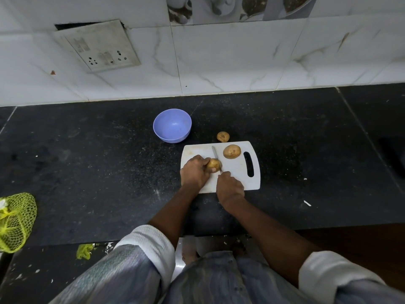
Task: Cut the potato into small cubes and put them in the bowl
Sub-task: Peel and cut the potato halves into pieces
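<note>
A white cutting board (236,178) lies on the black counter. My left hand (195,172) grips a brown potato (213,164) on the board. My right hand (230,187) holds a knife (215,155) whose blade runs along the right side of that potato, tip pointing away from me. A second, larger potato (231,151) lies on the board near its handle slot. A third, small potato (223,136) sits on the counter just behind the board. The blue bowl (172,125) stands behind and left of the board, with nothing inside.
A tiled wall with a switch and socket plate (98,46) rises behind the counter. A yellow net bag (16,222) lies at the counter's left front edge. The counter's front edge runs just below my forearms.
</note>
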